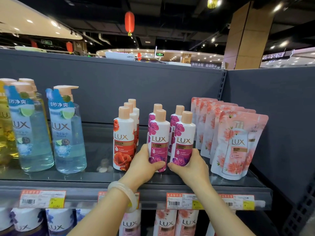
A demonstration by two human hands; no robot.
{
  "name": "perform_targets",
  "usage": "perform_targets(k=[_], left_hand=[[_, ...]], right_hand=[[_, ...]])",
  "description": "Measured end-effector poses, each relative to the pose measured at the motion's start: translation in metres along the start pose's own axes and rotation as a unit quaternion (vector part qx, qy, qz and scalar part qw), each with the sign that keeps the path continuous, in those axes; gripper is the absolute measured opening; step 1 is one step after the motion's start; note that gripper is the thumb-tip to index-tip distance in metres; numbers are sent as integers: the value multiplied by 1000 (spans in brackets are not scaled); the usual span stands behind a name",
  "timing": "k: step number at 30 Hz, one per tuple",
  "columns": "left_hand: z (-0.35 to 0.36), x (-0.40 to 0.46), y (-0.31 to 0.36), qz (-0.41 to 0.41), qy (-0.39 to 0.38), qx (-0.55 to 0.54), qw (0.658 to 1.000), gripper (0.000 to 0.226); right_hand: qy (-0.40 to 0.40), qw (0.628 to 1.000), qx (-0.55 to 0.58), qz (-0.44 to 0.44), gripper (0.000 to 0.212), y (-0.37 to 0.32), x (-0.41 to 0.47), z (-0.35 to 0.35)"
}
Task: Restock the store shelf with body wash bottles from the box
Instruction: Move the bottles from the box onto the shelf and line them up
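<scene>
From the head camera, both hands reach up onto the dark grey shelf (221,183). The left hand (142,165) has its grip wrapped round the lower part of a white body wash bottle with purple flowers (158,142), thumb across the front and fingers curled behind; the bottle stands upright on the shelf. The right hand (191,165) holds a matching purple-flowered bottle (183,140) in the same way, low down, also upright, and the two bottles stand side by side, nearly touching. A pale bangle (126,195) sits on the left wrist. Directly behind the two held bottles stand two more purple-flowered ones (177,114), one behind each. Just to the left of the left grip is a row of three white bottles with red flowers (123,142), running back toward the rear panel. To the right of the right grip, a row of pink refill pouches (237,145) leans upright. Well to the left of both grips stand tall clear blue pump bottles (66,132). Below the hands, price tags (180,200) line the shelf edge, and more bottles (163,222) show on the level underneath.
</scene>
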State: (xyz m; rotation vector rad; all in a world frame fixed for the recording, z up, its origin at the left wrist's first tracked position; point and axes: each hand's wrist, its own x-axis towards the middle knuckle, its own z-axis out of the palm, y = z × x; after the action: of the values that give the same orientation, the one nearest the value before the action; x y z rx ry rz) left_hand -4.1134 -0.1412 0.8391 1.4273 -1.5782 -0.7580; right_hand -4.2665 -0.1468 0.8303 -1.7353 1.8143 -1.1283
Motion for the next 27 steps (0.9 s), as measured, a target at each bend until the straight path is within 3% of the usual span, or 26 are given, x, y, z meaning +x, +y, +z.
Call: perform_targets(k=[15, 19, 21, 23, 25, 27], left_hand=[[1, -8, -4, 31, 20, -11, 999, 64], [1, -23, 5, 74, 32, -33, 996, 63], [-2, -39, 4, 108, 107, -27, 988, 53], [-15, -53, -3, 146, 247, -1, 958, 40], [-38, -54, -13, 149, 351, 4, 925, 40], [-59, -44, -22, 66, 349, -11, 935, 60]], right_hand=[[-6, 1000, -3, 1, 59, 2, -1, -1], [-33, 999, 29, -10, 84, 6, -2, -5], [-29, 993, 110, -16, 98, 9, -3, -10], [41, 986, 153, -44, 95, 11, -11, -14], [166, 964, 140, -154, 69, 9, -25, -15], [188, 943, 113, -251, 44, 2, -39, -3]])
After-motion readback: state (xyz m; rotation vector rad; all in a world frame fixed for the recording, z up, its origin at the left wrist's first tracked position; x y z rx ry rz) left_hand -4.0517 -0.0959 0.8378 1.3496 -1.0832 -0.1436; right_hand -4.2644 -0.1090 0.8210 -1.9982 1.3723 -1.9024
